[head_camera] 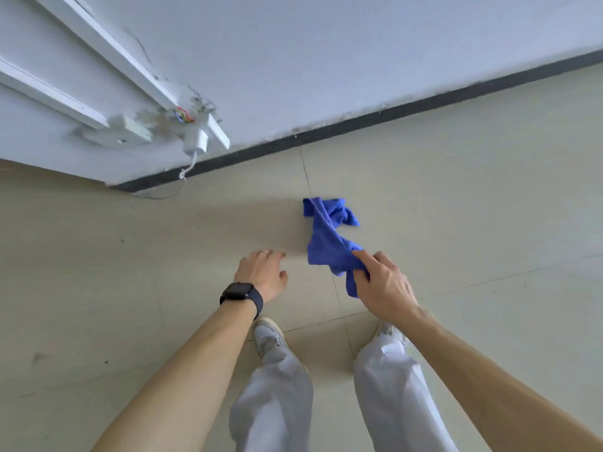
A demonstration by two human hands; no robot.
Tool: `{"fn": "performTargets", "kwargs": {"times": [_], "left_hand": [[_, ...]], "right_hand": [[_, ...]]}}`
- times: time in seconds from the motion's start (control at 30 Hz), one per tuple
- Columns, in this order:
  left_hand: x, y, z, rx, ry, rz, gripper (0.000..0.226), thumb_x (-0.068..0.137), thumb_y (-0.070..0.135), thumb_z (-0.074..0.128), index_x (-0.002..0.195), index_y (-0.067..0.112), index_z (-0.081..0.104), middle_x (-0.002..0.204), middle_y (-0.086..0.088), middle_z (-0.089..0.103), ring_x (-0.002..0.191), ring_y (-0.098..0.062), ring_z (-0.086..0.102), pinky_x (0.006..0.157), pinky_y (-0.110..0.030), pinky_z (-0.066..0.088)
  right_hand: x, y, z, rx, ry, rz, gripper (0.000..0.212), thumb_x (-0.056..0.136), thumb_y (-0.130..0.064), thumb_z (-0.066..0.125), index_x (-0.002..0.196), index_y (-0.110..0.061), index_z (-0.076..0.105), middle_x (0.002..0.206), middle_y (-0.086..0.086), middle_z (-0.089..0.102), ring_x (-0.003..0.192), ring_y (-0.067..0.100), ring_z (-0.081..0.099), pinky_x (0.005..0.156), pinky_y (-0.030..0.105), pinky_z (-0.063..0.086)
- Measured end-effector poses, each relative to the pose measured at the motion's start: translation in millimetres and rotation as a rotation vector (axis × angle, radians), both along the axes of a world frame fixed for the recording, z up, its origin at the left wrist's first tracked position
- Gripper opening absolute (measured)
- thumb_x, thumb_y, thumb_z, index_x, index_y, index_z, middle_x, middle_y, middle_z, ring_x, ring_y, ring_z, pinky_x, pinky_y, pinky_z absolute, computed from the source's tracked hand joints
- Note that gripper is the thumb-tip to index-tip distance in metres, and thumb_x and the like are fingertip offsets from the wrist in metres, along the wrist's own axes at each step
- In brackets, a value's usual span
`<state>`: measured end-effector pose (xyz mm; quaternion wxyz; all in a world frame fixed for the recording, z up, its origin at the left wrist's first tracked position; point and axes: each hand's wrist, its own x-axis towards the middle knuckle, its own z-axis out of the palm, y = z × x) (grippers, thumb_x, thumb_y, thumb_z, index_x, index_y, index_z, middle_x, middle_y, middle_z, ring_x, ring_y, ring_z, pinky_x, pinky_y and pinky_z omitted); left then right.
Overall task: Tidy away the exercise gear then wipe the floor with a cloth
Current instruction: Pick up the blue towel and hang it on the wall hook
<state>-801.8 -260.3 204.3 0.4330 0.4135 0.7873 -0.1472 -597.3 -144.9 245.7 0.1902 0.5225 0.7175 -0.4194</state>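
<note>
The cloth [329, 238] is a blue rag, crumpled and twisted, and by the look of it light, soft and limp, so it will sag and bunch wherever it is not supported; it is not likely to slip or break. Gathering it into a flat pad under the palm would probably serve better for wiping than holding one corner. The right hand [381, 285] has its thumb and fingers pinched shut on the near end of the cloth, whose far end trails away toward the wall's dark skirting board [359, 120], over the pale floor [456, 207]. The left hand [262, 275], wearing a watch [241, 295], hovers just beside the cloth on its left, fingers loosely spread and holding nothing.
</note>
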Motion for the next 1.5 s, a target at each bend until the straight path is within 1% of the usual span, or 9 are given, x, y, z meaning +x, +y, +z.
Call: {"fn": "performTargets", "kwargs": {"times": [0.27,0.4,0.57,0.8,1.0,1.13,1.3,1.4,1.5], "left_hand": [[57.3,56.7,330.7,0.418,-0.126,-0.095,0.062,0.092,0.036,0.053,0.15,0.036,0.031,0.154,0.009,0.038,0.151,-0.017,0.012,0.122,-0.048,0.006],[95.0,77.3,463.6,0.699,-0.14,-0.173,0.058,0.087,0.041,0.054,0.143,0.038,0.042,0.143,0.016,0.049,0.14,-0.013,0.032,0.113,-0.036,0.023],[184.9,98.3,573.3,0.87,-0.182,-0.382,0.049,0.073,0.058,0.046,0.111,0.032,0.062,0.104,0.011,0.068,0.104,-0.014,0.058,0.091,-0.04,0.045],[325.9,123.5,609.5,0.934,-0.228,-0.372,0.02,0.094,0.041,0.052,0.111,0.037,0.06,0.099,0.014,0.068,0.088,-0.009,0.063,0.078,-0.031,0.053],[423.8,150.3,639.4,1.149,-0.026,-0.564,0.031,0.092,0.045,0.045,0.117,0.046,0.063,0.085,0.017,0.071,0.077,-0.01,0.067,0.064,-0.029,0.054],[490.0,199.2,679.5,1.159,-0.241,-0.522,0.021,0.095,0.037,0.054,0.111,0.043,0.068,0.09,0.02,0.073,0.084,-0.002,0.068,0.073,-0.028,0.057],[597.0,266.0,717.8,1.14,-0.572,-0.558,0.021,0.097,0.018,0.053,0.099,0.034,0.067,0.085,0.019,0.069,0.083,-0.001,0.064,0.071,-0.013,0.049],[663.1,312.7,721.5,1.095,-0.619,-0.755,0.019,0.095,0.023,0.054,0.097,0.037,0.066,0.09,0.019,0.068,0.088,-0.002,0.062,0.076,-0.014,0.047],[717.2,372.9,712.3,1.074,-0.572,-0.947,0.011,0.095,0.036,0.057,0.1,0.04,0.066,0.09,0.013,0.064,0.086,-0.004,0.06,0.077,-0.026,0.05]], "right_hand": [[43.7,24.7,341.9,0.148,0.169,-0.14,0.039,0.09,-0.017,0.044,0.091,-0.053,0.059,0.093,-0.014,0.054,0.076,0.003,0.058,0.063,0.02,0.044],[96.9,15.1,474.6,0.314,0.321,-0.315,0.052,0.087,-0.01,0.05,0.078,-0.062,0.055,0.091,-0.017,0.057,0.079,0.005,0.057,0.068,0.029,0.051],[189.3,6.4,585.0,0.51,0.503,-0.457,0.052,0.084,-0.006,0.054,0.084,-0.057,0.063,0.092,-0.021,0.058,0.08,0.005,0.056,0.064,0.021,0.044],[351.6,-3.4,642.9,0.661,0.722,-0.64,0.046,0.089,-0.004,0.052,0.095,-0.047,0.067,0.099,-0.016,0.066,0.092,0.008,0.061,0.076,0.028,0.05],[492.0,-9.3,640.2,0.815,0.463,-0.685,0.037,0.098,-0.025,0.046,0.119,-0.055,0.054,0.107,-0.025,0.056,0.097,0.0,0.056,0.077,0.022,0.045],[560.7,8.6,643.9,0.946,0.204,-0.739,0.039,0.097,-0.031,0.044,0.129,-0.054,0.049,0.124,-0.023,0.042,0.109,0.008,0.05,0.081,0.025,0.043],[613.6,53.6,649.0,1.076,0.147,-0.787,0.07,0.087,-0.053,0.061,0.148,-0.046,0.027,0.159,-0.019,0.009,0.144,0.013,0.009,0.113,0.039,0.022],[638.8,104.3,647.2,0.927,0.318,-0.729,0.066,0.088,-0.057,0.057,0.146,-0.047,0.028,0.136,-0.033,0.041,0.139,0.002,0.022,0.109,0.028,0.028],[683.6,162.2,641.4,0.892,0.432,-0.806,0.011,0.094,-0.038,0.058,0.102,-0.038,0.066,0.079,-0.016,0.067,0.084,0.012,0.06,0.07,0.02,0.047]]}}
